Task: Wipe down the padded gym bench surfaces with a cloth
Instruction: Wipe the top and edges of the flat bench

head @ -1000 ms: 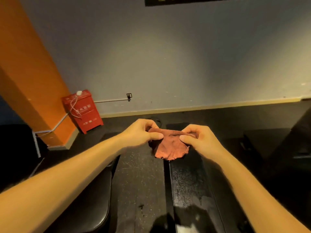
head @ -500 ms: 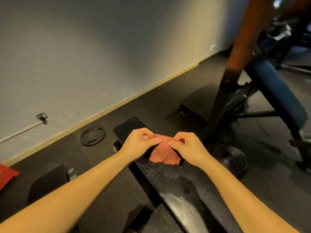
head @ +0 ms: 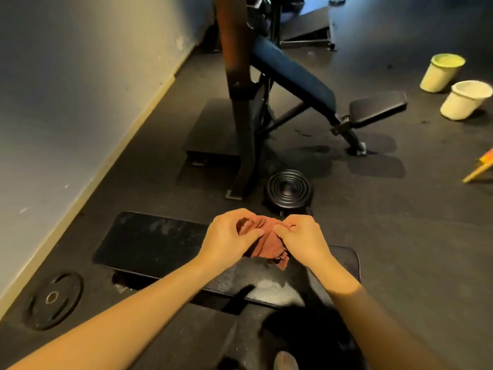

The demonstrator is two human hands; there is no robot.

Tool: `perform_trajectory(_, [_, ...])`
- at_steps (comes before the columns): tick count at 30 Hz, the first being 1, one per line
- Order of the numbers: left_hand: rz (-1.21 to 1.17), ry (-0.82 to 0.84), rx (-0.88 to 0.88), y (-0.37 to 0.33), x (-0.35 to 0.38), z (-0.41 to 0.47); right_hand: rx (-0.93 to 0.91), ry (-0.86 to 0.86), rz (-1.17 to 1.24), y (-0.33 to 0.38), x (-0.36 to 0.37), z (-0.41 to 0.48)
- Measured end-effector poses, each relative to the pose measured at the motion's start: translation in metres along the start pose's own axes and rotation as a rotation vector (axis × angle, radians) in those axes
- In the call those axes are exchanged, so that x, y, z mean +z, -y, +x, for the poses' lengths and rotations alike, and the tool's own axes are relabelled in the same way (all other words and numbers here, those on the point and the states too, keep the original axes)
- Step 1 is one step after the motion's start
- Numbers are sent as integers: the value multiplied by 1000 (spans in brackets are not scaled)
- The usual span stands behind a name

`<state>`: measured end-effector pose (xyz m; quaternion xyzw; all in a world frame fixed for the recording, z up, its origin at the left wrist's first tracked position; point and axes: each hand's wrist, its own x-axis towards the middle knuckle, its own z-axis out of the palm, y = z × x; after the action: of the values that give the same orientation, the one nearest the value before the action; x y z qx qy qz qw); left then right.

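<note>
Two buckets (head: 441, 73) (head: 465, 102), contents unclear, sit far off; both hands (head: 229, 236) (head: 301, 240) pinch the cloth (head: 266, 245).

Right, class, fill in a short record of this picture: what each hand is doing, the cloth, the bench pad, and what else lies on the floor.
Left hand: pinches the cloth at its upper edge
Right hand: pinches the same edge beside it
Cloth: reddish-brown, bunched, hanging over the bench pad
Bench pad: black, with pale smears
Floor: weight plate, two pale buckets
</note>
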<state>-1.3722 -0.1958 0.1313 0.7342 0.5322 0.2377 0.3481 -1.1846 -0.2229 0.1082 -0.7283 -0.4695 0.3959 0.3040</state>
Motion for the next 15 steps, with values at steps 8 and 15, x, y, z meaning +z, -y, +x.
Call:
perform_trajectory(8, [-5, 232, 147, 42, 59, 16, 384, -166, 568, -59, 35, -3])
perform_trajectory(15, [192, 452, 538, 123, 89, 33, 384, -402, 1041, -108, 137, -11])
